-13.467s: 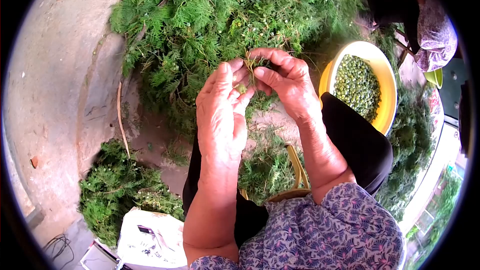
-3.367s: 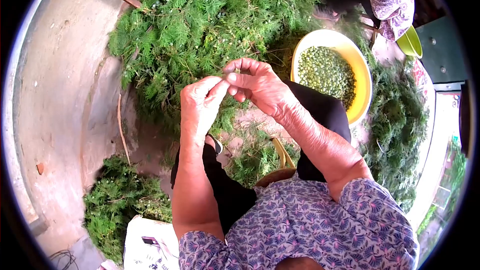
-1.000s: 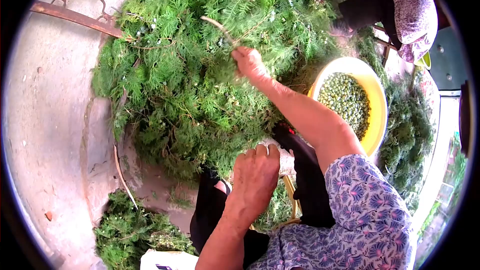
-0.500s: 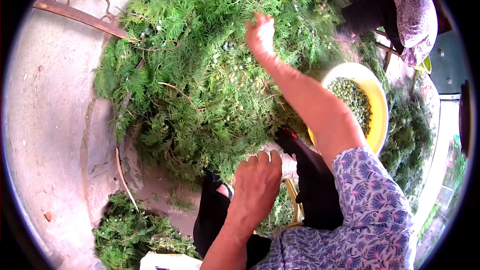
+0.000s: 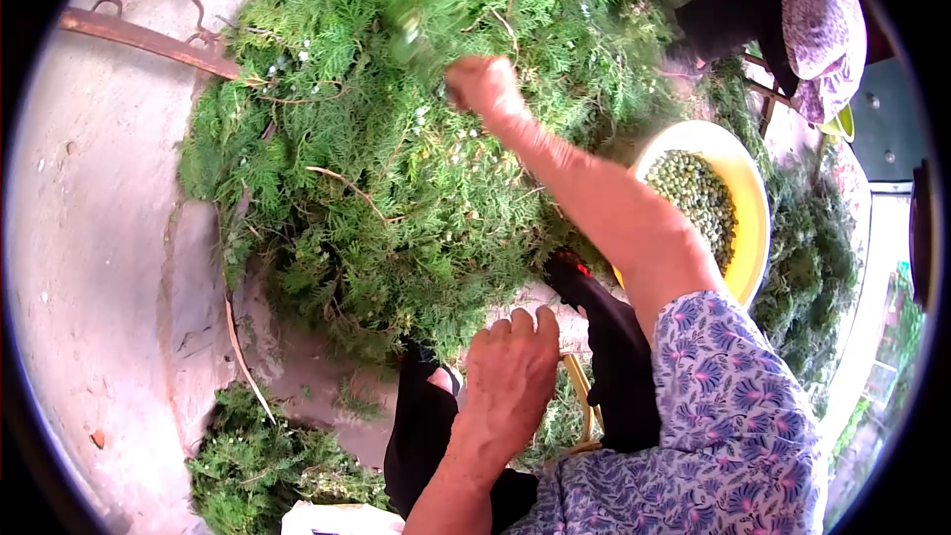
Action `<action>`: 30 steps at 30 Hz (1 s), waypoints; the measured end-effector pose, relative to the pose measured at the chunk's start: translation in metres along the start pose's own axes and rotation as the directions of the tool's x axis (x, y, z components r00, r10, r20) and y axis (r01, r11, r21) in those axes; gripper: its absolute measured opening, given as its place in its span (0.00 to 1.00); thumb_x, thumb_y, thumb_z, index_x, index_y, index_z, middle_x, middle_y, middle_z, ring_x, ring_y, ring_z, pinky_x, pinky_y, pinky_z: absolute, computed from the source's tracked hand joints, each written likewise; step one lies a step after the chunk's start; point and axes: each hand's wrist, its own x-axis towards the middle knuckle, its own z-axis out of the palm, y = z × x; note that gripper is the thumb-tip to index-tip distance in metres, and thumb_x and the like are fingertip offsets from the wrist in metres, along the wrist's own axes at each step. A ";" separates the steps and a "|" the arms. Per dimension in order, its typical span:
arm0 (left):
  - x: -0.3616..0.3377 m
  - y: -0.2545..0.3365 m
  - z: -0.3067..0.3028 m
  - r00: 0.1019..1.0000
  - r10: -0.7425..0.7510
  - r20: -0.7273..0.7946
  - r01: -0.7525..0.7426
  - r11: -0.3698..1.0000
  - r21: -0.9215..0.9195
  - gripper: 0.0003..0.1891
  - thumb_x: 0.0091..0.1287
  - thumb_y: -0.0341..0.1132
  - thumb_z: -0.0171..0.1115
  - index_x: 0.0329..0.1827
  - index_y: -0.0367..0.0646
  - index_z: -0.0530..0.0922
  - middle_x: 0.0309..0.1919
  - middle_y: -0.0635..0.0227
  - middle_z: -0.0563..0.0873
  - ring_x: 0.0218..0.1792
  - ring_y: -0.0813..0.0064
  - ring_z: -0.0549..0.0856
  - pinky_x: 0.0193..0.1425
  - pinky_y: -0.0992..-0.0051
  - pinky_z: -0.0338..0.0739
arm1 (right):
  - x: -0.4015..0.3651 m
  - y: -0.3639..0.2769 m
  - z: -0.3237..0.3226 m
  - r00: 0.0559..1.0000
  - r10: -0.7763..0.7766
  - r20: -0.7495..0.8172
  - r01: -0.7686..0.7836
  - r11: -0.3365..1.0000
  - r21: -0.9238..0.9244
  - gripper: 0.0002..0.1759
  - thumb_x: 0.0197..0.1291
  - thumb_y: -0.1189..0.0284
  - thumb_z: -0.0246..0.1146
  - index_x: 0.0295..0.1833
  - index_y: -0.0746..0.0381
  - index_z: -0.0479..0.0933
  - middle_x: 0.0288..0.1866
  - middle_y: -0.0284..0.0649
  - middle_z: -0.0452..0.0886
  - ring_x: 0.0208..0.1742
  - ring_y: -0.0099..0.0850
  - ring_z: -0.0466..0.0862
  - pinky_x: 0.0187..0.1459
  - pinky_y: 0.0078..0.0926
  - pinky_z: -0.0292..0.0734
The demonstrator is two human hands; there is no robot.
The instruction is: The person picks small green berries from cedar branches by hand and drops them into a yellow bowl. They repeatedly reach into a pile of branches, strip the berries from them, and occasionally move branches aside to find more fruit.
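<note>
A big heap of green evergreen branches (image 5: 327, 168), dotted with pale seed cones, lies on the ground before me. Over it my right hand (image 5: 485, 89) is closed on an evergreen sprig (image 5: 408, 5), which is smeared by motion and sticks out away from me. My left hand (image 5: 512, 367) hangs above my knees, back upward and fingers curled under; whatever is in its palm, if anything, is hidden. To the right of the heap, beside my right forearm, a yellow basin (image 5: 755, 208) holds many small green cones (image 5: 693, 193).
At the upper right another person (image 5: 822, 20) in a patterned top sits by the heap. More cut branches (image 5: 812, 258) lie beyond the basin, and a smaller pile (image 5: 267, 461) is at the lower left. A rusty metal bar (image 5: 149, 43) reaches into the heap at the left.
My right hand has moved left and slightly nearer to me, and a blurred sprig now shows at it. My left hand has hardly moved.
</note>
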 end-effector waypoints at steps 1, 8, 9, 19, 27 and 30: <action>0.000 0.001 0.000 1.000 0.007 0.004 -0.007 1.000 -0.003 0.09 0.56 0.29 0.58 0.40 0.39 0.73 0.25 0.63 0.76 0.30 0.64 0.79 0.34 0.68 0.73 | -0.015 0.004 0.008 0.991 0.042 0.129 -0.034 0.997 -0.063 0.06 0.56 0.75 0.60 0.39 0.62 0.80 0.27 0.39 0.81 0.24 0.21 0.80 0.26 0.19 0.79; -0.001 0.003 -0.002 0.998 -0.025 0.050 0.024 1.000 0.019 0.12 0.56 0.32 0.60 0.41 0.40 0.71 0.26 0.63 0.76 0.31 0.65 0.79 0.34 0.68 0.72 | 0.024 0.047 -0.022 0.957 -0.061 -0.284 0.005 0.981 -0.194 0.28 0.56 0.79 0.58 0.64 0.64 0.62 0.61 0.49 0.68 0.35 0.29 0.81 0.33 0.19 0.82; -0.001 0.003 -0.002 0.997 -0.017 0.075 0.017 1.000 0.011 0.13 0.57 0.32 0.60 0.44 0.39 0.72 0.27 0.63 0.76 0.31 0.65 0.79 0.34 0.68 0.72 | 0.048 0.057 -0.033 0.949 -0.068 -0.307 0.046 0.996 -0.079 0.29 0.57 0.82 0.55 0.65 0.65 0.60 0.63 0.51 0.65 0.33 0.29 0.81 0.26 0.20 0.82; 0.003 0.001 -0.004 0.999 0.040 0.030 -0.041 0.998 0.053 0.13 0.52 0.27 0.56 0.42 0.35 0.73 0.26 0.64 0.75 0.29 0.70 0.79 0.31 0.73 0.71 | 0.076 0.027 -0.057 0.973 0.228 -0.033 -0.202 0.915 0.348 0.25 0.59 0.77 0.56 0.61 0.67 0.60 0.46 0.49 0.75 0.27 0.30 0.81 0.25 0.22 0.82; 0.003 0.006 0.000 0.998 -0.017 0.056 0.016 1.000 0.016 0.12 0.56 0.32 0.61 0.40 0.40 0.72 0.26 0.63 0.75 0.30 0.66 0.79 0.33 0.69 0.72 | -0.015 0.057 -0.006 0.967 -0.234 -0.099 0.189 0.923 -0.335 0.05 0.54 0.75 0.61 0.35 0.66 0.78 0.28 0.46 0.80 0.24 0.25 0.79 0.25 0.24 0.79; 0.001 0.008 0.001 0.999 -0.022 0.047 0.020 0.999 0.034 0.11 0.55 0.31 0.61 0.40 0.40 0.72 0.27 0.63 0.76 0.31 0.65 0.79 0.34 0.69 0.72 | -0.059 0.021 0.025 0.965 -0.245 0.093 0.262 0.918 -0.298 0.05 0.52 0.75 0.63 0.34 0.67 0.78 0.28 0.46 0.80 0.27 0.31 0.80 0.29 0.27 0.79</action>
